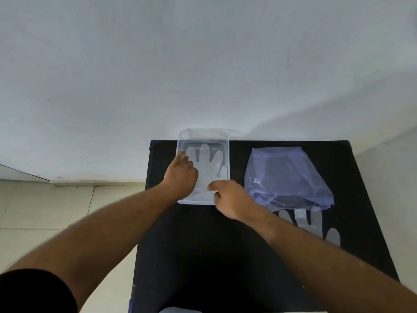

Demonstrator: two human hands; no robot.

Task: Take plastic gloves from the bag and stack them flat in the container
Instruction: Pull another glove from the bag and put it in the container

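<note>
Plastic gloves are lying in two places: one glove [206, 164] is lying flat inside the clear container [226, 154], with its fingers pointing toward the wall, and another glove [310, 222] is lying flat on the black desk [203, 256], just in front of the bag. The left hand [181, 175] is reaching into the left side of the container, palm down, with its fingers loosely bent and resting on the glove near its thumb side. It is pressing on the glove, not gripping it. The right hand [230, 197] is sitting at the near right corner of the container, with its fingers curled in. Its fingertips are touching the wrist end of the glove, but it is hard to tell if they are pinching the thin plastic or just touching it. Both arms are bare and are coming in from the bottom of the view, and a dark sleeve [38, 292] is showing on the left upper arm. The container is sitting at the far edge of the desk, close to the wall. The bag [291, 177] is lying to the right of the container, a little apart from it. It is see-through and bluish, crumpled and floppy. The glove on the desk is partly hiding under the right arm, and its fingers are pointing toward the bag. The white wall [203, 64] is filling the top of the view, and the pale tiled floor [56, 211] is showing to the left of the desk.
</note>
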